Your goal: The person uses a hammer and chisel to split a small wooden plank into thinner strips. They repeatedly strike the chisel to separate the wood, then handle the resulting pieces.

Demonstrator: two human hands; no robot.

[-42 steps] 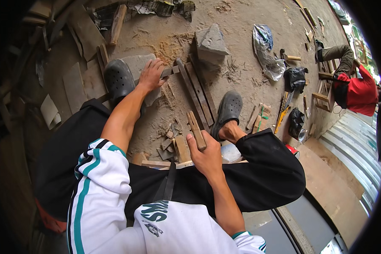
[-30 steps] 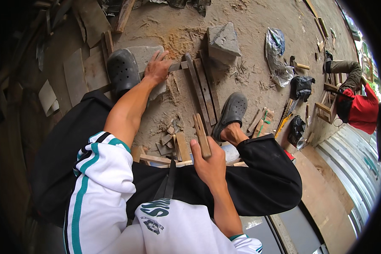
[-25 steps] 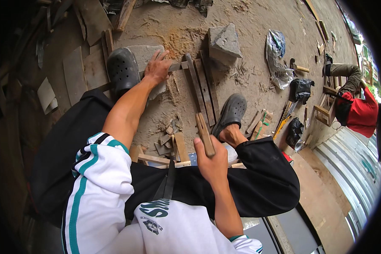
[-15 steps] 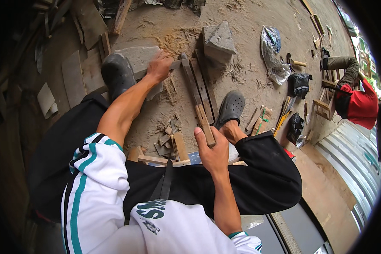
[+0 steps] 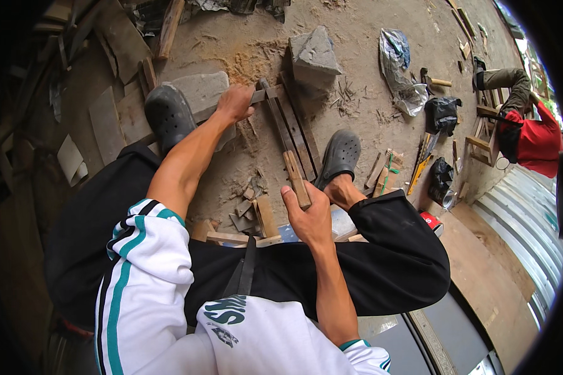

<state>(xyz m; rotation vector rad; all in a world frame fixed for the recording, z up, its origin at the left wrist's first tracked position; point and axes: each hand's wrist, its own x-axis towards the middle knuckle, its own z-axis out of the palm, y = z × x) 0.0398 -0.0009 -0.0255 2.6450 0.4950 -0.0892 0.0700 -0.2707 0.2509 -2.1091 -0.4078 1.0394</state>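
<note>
Head view: the right hand (image 5: 311, 214) has its fingers wrapped around a wooden handle (image 5: 295, 178), above the ground and inside the right shoe (image 5: 342, 155); the split front end of the handle lines up with the nearest of several dark bars (image 5: 279, 122), but whether the two are joined cannot be told. Beyond, the left hand (image 5: 234, 103) has its fingers curled over a wood strip (image 5: 258, 97), which runs beside the flat stone (image 5: 203, 92) and whose free end crosses the dark bars. The left shoe (image 5: 170, 115) appears to press on the other end. Hazard, as judged: if the handle carries a blade, a slip could reach the left knuckles, since they sit close to the crossing. Lifting the left shoe may let the strip roll or pivot, because one hand alone would then restrain it. The right ankle is also exposed should the tool swing outward. Containers: a red can (image 5: 430, 220) lies partly behind the trouser leg, its contents hidden. Farther out are the lower black bag (image 5: 440, 175), the upper black bag (image 5: 443, 114) and a crumpled silver sack (image 5: 401, 74); what any of these holds cannot be seen.
</note>
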